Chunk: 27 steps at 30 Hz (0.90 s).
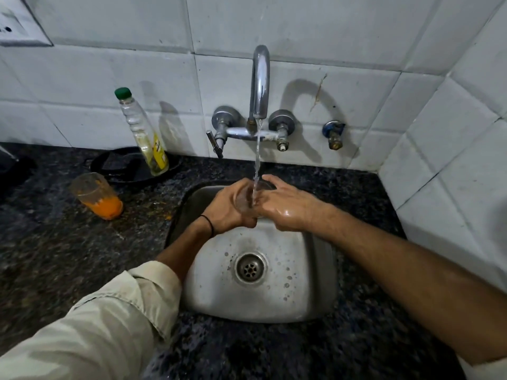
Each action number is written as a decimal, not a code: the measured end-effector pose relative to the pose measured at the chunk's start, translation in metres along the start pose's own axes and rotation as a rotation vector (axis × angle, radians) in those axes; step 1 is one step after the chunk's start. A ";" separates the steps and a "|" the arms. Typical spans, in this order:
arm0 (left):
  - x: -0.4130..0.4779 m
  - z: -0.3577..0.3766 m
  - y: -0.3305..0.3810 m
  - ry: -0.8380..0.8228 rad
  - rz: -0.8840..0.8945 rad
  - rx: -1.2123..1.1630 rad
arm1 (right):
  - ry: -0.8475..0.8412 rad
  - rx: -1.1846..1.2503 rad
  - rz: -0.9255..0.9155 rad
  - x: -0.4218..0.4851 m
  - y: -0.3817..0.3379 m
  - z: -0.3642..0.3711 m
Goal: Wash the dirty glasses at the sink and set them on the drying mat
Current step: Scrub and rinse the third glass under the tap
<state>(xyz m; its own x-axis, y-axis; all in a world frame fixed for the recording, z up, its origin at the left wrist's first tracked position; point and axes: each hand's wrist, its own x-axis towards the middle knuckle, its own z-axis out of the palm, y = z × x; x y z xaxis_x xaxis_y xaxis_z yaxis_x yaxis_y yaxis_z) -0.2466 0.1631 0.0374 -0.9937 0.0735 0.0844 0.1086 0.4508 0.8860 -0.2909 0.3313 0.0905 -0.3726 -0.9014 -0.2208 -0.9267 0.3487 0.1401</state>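
Over the steel sink [315, 283] I hold a clear glass [245, 198] under the running water from the tap [260, 83]. My left hand [227, 207] grips the glass from the left, fingers curled round it. My right hand [285, 207], wet, wraps it from the right with fingers over the rim. The stream falls into the glass mouth. A second glass [96, 194] with orange residue at its bottom stands on the dark counter to the left of the sink.
A clear bottle with a green cap [142, 130] stands on a black round tray [131, 167] behind the dirty glass. Tiled walls close the back and right. A blue-handled valve [333, 133] sticks out right of the tap. Dark speckled counter [55, 256] surrounds the sink.
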 end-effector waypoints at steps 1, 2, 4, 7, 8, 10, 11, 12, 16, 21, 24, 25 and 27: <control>0.001 0.003 0.000 0.004 -0.008 0.009 | -0.034 -0.035 -0.001 0.004 0.003 0.002; 0.002 0.007 0.000 0.026 -0.019 -0.030 | -0.038 -0.037 0.026 0.009 0.001 0.000; 0.003 0.013 0.002 0.107 -0.015 -0.075 | -0.085 0.172 0.226 0.023 -0.010 -0.008; 0.001 0.018 0.002 0.251 0.009 -0.021 | 0.070 0.774 0.618 0.042 -0.037 -0.008; 0.001 0.017 0.001 0.270 0.011 -0.014 | 0.185 0.888 0.688 0.044 -0.045 -0.003; -0.001 0.011 -0.001 0.233 0.002 -0.036 | 0.352 0.885 0.666 0.036 -0.054 0.010; -0.002 0.008 -0.003 0.205 -0.013 -0.056 | 0.363 0.804 0.573 0.029 -0.050 0.019; -0.004 0.005 -0.006 0.184 -0.031 -0.070 | 0.343 0.638 0.436 0.020 -0.043 0.025; -0.007 0.010 -0.014 0.170 -0.100 -0.037 | 0.199 0.201 0.133 0.000 -0.002 0.029; -0.006 0.031 -0.001 0.345 -0.198 0.157 | 0.199 1.082 0.669 0.020 -0.047 -0.004; -0.009 0.046 0.009 0.440 -0.242 0.159 | 0.437 0.789 0.814 0.034 -0.055 -0.007; -0.010 0.047 0.009 0.418 -0.258 0.045 | 0.448 0.662 0.796 0.034 -0.051 -0.009; -0.015 0.038 0.016 0.242 -0.277 -0.280 | 0.357 0.581 0.658 0.030 -0.036 -0.018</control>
<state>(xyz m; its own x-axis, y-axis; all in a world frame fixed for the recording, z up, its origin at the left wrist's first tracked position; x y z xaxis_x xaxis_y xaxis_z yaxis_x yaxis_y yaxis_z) -0.2285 0.2032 0.0332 -0.9656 -0.2405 -0.0989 -0.1409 0.1639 0.9764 -0.2682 0.2869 0.0962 -0.8808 -0.4704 0.0536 -0.4517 0.8012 -0.3924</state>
